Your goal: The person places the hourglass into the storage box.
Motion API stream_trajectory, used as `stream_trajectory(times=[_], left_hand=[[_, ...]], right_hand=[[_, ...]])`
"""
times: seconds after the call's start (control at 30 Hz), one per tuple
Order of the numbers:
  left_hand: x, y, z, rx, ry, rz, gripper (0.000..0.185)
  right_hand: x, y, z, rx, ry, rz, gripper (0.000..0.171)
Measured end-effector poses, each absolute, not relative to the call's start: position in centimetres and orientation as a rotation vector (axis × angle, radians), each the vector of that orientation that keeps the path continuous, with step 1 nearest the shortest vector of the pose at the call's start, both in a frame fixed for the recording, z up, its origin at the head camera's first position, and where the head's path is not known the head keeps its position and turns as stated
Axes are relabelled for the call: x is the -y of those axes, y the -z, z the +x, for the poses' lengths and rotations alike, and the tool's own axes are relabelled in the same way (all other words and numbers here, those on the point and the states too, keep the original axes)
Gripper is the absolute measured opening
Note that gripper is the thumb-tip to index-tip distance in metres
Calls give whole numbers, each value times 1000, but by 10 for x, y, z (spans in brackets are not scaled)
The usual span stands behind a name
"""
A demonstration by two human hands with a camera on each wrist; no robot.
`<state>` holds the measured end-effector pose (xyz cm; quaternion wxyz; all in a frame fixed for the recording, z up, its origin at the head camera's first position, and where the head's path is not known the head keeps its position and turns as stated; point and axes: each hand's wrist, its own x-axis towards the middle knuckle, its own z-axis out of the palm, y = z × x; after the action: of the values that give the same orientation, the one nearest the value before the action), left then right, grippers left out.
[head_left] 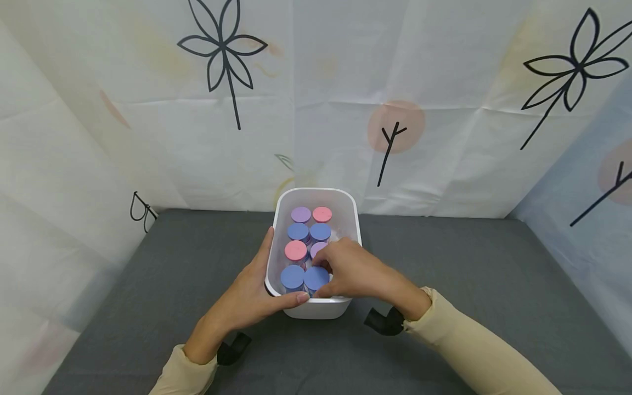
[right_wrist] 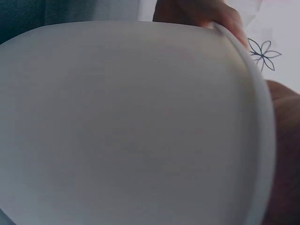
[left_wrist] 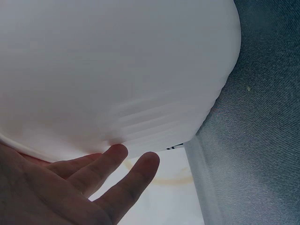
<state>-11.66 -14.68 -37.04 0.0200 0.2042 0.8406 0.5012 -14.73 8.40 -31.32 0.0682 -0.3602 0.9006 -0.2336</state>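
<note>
A white plastic bin holds two rows of small clear jars with coloured lids. My right hand reaches over the bin's right rim and pinches the blue-lidded jar at the front right, thumb on its near side and curled fingers behind. My left hand rests on the bin's front left corner. Its thumb lies straight along the front rim, and its fingers extend along the outer left wall. In the right wrist view the bin's outer wall hides the jars and the right fingertips.
Beside the pinched jar stands another blue-lidded jar. Behind are a pink-lidded jar, a partly covered purple-lidded jar and several more. The bin stands on a dark grey cloth-covered table, with a patterned white curtain behind.
</note>
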Motion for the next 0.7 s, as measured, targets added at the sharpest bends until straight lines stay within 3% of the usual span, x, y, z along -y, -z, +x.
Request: stream_trajectory(times=[0.7], left_hand=[[150,371,-118,-2622,-1553,673,127]], right_hand=[[-82,313,-138,-2824,620,-1012,32]])
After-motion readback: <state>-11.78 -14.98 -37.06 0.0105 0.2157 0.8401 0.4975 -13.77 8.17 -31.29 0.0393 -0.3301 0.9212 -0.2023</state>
